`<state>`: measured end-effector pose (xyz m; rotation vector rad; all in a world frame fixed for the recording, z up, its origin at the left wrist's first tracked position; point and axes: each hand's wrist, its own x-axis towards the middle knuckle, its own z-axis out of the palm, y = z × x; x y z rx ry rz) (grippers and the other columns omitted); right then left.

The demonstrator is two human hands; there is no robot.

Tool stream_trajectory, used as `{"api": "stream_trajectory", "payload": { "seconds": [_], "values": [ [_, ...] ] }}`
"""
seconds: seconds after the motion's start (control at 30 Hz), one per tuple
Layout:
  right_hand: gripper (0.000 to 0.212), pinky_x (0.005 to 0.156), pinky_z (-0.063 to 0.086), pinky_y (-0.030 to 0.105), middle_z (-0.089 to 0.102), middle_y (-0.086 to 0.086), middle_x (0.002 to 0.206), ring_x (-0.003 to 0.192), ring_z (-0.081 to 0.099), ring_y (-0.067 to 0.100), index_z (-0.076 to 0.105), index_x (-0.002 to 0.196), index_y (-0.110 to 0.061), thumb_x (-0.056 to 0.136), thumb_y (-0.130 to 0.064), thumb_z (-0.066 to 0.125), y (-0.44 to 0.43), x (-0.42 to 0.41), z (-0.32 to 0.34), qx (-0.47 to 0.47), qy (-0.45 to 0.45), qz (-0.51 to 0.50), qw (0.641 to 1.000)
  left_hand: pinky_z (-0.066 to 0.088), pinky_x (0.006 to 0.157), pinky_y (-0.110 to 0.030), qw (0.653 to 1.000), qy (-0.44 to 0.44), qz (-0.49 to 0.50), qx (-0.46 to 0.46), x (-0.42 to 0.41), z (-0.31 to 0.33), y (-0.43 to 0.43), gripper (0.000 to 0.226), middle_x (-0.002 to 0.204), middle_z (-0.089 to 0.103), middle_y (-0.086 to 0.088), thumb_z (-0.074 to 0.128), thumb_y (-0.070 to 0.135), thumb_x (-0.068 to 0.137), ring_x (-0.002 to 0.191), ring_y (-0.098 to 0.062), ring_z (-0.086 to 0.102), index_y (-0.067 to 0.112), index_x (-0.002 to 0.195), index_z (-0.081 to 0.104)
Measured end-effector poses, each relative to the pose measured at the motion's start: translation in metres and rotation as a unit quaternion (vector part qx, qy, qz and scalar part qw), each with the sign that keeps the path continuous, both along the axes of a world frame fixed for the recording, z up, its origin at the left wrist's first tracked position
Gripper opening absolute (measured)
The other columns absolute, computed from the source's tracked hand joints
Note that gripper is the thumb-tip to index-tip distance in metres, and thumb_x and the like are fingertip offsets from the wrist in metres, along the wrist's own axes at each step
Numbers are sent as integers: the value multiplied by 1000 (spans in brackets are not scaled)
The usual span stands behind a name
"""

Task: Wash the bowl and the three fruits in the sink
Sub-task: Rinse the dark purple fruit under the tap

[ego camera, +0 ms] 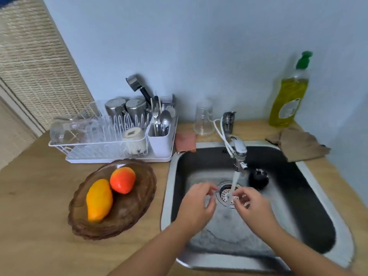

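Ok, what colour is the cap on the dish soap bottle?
The cap is green, seen in the head view.

glossy steel sink (166, 196), brown translucent bowl (139, 212), wood counter (39, 226).

A home kitchen is indicated by a stainless steel sink (310, 176) set in a wooden countertop (39, 196), a white dish rack (111, 140) and a yellow dish soap bottle (288, 96).

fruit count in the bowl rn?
2: a yellow-orange fruit at the left of the bowl, a red-orange fruit beside it toward the back. Dark round thing in sink: unclear.
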<state>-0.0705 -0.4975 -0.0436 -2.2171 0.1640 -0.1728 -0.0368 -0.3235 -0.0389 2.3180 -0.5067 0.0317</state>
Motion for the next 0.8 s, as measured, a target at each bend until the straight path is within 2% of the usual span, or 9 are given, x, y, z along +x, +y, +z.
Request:
{"api": "stream_trajectory", "payload": {
  "seconds": [0.07,0.17,0.27,0.37,0.47,0.57,0.63,0.7,0.8],
  "values": [
    [25,68,45,22,65,-3,88,71,60,8,58,79,-32,81,-9,67,-38,-1,-7,3,32,-62,998,40,84,-17,998,36,-43,-6,-3,-9,-39,24,97,62,6,51,21,87,93,-8,54,20,108,62],
    [24,78,47,29,61,1,107,86,60,13,61,103,-22,82,-10,64,-82,9,-18,5,86,-105,991,37,80,-10,993,86,-79,-33,3,-21,-91,22,93,59,5,55,12,87,87,-7,53,18,107,62],
    [43,90,48,34,57,6,119,103,57,19,54,124,-18,82,-11,64,-114,30,-32,2,117,-125,985,44,85,-21,985,157,-56,-41,24,-37,-144,29,104,57,3,55,14,88,93,-11,54,18,117,57],
    [57,100,43,34,52,12,132,118,53,25,44,136,-15,83,-10,64,-134,57,-48,18,141,-137,980,46,98,-35,968,238,35,-68,59,-59,-182,41,125,53,-5,58,15,89,110,-19,54,15,128,48],
    [71,107,36,35,42,14,145,132,43,28,30,146,-13,84,-11,65,-148,84,-68,19,178,-136,974,44,100,-33,949,290,93,-84,88,-84,-205,54,141,43,-10,58,16,89,121,-25,50,14,139,39],
    [77,110,32,35,35,14,151,137,36,29,20,150,-15,87,-12,63,-158,102,-85,38,215,-143,965,45,101,-35,930,334,113,-104,102,-103,-219,60,145,42,-13,56,17,89,123,-29,51,17,144,32],
    [74,109,33,33,37,14,150,136,38,29,21,150,-14,88,-12,61,-162,110,-92,39,221,-143,964,45,97,-31,924,347,114,-114,106,-112,-226,60,143,46,-12,55,15,91,120,-27,53,17,145,31],
    [65,104,37,30,46,12,144,131,45,27,31,147,-13,89,-11,60,-163,115,-97,50,214,-144,965,44,91,-28,922,344,122,-125,108,-118,-230,56,138,53,-9,56,14,91,113,-22,56,18,143,37],
    [49,97,44,28,60,10,130,118,56,23,47,134,-12,87,-8,60,-165,117,-101,70,196,-151,966,46,101,-37,915,342,144,-158,108,-121,-233,51,133,58,-5,60,15,88,117,-24,57,21,137,45]
  ]
}}
